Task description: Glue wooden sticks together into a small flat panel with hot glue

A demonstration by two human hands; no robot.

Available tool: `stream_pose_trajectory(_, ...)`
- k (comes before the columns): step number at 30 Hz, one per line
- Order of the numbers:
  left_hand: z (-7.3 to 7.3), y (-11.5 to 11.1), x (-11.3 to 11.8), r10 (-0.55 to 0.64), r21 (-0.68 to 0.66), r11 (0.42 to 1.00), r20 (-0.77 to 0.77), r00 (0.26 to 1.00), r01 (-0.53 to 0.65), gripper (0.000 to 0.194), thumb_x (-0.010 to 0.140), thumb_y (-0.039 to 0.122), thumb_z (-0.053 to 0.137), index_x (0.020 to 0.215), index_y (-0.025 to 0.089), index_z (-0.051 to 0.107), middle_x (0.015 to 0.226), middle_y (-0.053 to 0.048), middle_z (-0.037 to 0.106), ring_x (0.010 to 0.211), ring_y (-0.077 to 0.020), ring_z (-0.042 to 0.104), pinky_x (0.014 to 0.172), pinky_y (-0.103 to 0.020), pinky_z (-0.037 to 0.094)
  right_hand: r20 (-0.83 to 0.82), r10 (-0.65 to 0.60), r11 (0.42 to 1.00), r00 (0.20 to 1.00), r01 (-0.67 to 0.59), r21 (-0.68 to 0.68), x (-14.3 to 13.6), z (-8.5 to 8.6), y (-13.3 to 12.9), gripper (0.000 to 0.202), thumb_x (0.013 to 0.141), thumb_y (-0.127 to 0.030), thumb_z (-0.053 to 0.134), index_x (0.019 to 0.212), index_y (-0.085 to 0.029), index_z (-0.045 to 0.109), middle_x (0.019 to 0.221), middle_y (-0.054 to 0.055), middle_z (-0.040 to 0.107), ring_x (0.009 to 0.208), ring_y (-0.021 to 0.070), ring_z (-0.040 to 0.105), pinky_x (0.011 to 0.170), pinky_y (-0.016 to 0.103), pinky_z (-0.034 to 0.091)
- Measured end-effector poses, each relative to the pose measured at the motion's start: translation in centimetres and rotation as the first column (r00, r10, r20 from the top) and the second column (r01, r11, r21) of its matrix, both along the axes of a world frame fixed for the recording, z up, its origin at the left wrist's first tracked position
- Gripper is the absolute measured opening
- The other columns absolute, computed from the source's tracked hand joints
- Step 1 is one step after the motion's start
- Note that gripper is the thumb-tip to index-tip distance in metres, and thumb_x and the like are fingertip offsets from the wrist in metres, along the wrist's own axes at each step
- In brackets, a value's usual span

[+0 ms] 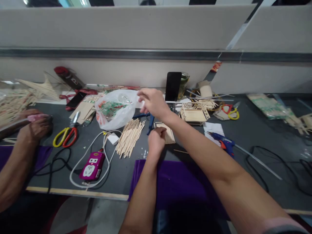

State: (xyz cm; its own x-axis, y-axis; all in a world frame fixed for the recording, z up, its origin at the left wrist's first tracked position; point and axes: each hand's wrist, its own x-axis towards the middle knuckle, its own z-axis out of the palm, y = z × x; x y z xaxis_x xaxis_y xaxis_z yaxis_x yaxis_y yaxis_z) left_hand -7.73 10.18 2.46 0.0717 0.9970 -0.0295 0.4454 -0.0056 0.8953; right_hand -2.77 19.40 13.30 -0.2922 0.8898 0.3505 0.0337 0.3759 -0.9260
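Observation:
My left hand (156,140) is closed at the left side of a small flat wooden panel (169,134) with a raised stick border. Its fingertips are partly hidden, but they seem to grip the panel's edge. My right hand (154,102) reaches across, above the table, with loosely bent fingers that stand apart. It is at the right edge of a white plastic bag (117,122) with green-printed packaging inside; whether it touches the bag I cannot tell. Blue-handled pliers (150,125) lie between my hands. A pile of thin wooden sticks (130,138) is left of my left hand.
A small wooden stick model (194,115), a blue glue gun (225,143) and scissors (231,112) lie right. A standing phone (173,86) is behind. Left are a purple power adapter (92,165) with looped cable, more scissors (67,133) and another person's hands (36,128). Purple cloth (180,182) covers the front edge.

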Motion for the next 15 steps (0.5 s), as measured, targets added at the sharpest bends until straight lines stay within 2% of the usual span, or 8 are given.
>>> stream_pose_trajectory(2, 0.0, 0.4, -0.8, 0.106, 0.100, 0.990, -0.104, 0.989, -0.096, 0.020, 0.082, 0.017, 0.053, 0.091, 0.019, 0.071, 0.101, -0.009, 0.071, 0.097, -0.0249, 0.062, 0.088, -0.035, 0.044, -0.019, -0.085, 0.989, 0.996, 0.082, -0.125, 3.9, -1.3, -2.6, 0.009, 0.084, -0.021, 0.057, 0.087, -0.015, 0.064, 0.071, 0.000, 0.060, 0.046, 0.0064, 0.057, 0.042, 0.017, 0.042)
stream_pose_trajectory(4, -0.2, 0.7, -1.2, 0.138, 0.126, 0.983, -0.046, 0.989, -0.132, 0.022, 0.083, 0.020, 0.052, 0.095, 0.018, 0.071, 0.097, -0.008, 0.072, 0.089, -0.0217, 0.064, 0.082, -0.032, 0.046, -0.063, -0.149, 0.949, 0.987, 0.124, -0.290, 7.0, -2.8, -4.7, 0.009, 0.081, -0.020, 0.062, 0.088, -0.016, 0.066, 0.065, 0.000, 0.063, 0.047, 0.0086, 0.061, 0.039, 0.016, 0.043)
stream_pose_trajectory(6, -0.6, 0.9, -1.0, 0.136, 0.118, 0.983, 0.059, 0.989, -0.142, 0.023, 0.083, 0.021, 0.052, 0.094, 0.016, 0.071, 0.089, -0.007, 0.072, 0.081, -0.0192, 0.064, 0.076, -0.029, 0.046, -0.121, -0.193, 0.897, 0.974, 0.125, -0.425, 9.1, -4.1, -6.1, 0.011, 0.079, -0.016, 0.063, 0.089, -0.015, 0.067, 0.069, 0.002, 0.067, 0.060, 0.0131, 0.068, 0.046, 0.019, 0.051)
stream_pose_trajectory(8, -0.8, 0.9, -0.5, 0.109, 0.128, 0.984, 0.144, 0.984, -0.127, 0.021, 0.082, 0.020, 0.052, 0.090, 0.015, 0.071, 0.087, -0.006, 0.072, 0.079, -0.0174, 0.064, 0.075, -0.027, 0.046, -0.212, -0.213, 0.883, 0.954, 0.096, -0.459, 9.7, -4.8, -6.8, 0.016, 0.079, -0.013, 0.061, 0.094, -0.016, 0.067, 0.086, 0.006, 0.071, 0.075, 0.0159, 0.071, 0.058, 0.025, 0.058)
stream_pose_trajectory(11, -0.7, 0.8, 0.3, 0.071, 0.146, 0.984, 0.183, 0.981, -0.098, 0.020, 0.080, 0.018, 0.052, 0.088, 0.014, 0.071, 0.089, -0.007, 0.072, 0.080, -0.0169, 0.064, 0.078, -0.028, 0.046, -0.309, -0.196, 0.932, 0.931, 0.078, -0.355, 8.5, -4.4, -6.8, 0.028, 0.083, -0.014, 0.056, 0.109, -0.021, 0.064, 0.118, 0.008, 0.064, 0.091, 0.0187, 0.070, 0.074, 0.034, 0.060)
stream_pose_trajectory(13, -0.6, 0.7, 0.6, 0.075, 0.148, 0.984, 0.182, 0.980, -0.103, 0.020, 0.080, 0.018, 0.052, 0.085, 0.015, 0.070, 0.087, -0.006, 0.072, 0.081, -0.0178, 0.064, 0.078, -0.029, 0.047, -0.318, -0.174, 0.971, 0.932, 0.109, -0.212, 6.7, -3.2, -6.4, 0.038, 0.087, -0.016, 0.051, 0.124, -0.024, 0.056, 0.136, 0.008, 0.054, 0.106, 0.0211, 0.066, 0.087, 0.039, 0.056)
stream_pose_trajectory(15, -0.7, 0.7, 0.6, 0.084, 0.152, 0.982, 0.188, 0.979, -0.113, 0.019, 0.079, 0.018, 0.051, 0.081, 0.015, 0.070, 0.083, -0.004, 0.072, 0.081, -0.0192, 0.064, 0.078, -0.031, 0.048, -0.284, -0.166, 0.986, 0.944, 0.162, -0.036, 4.4, -1.6, -5.8, 0.045, 0.090, -0.019, 0.045, 0.135, -0.027, 0.046, 0.146, 0.006, 0.044, 0.124, 0.0232, 0.054, 0.100, 0.043, 0.048)
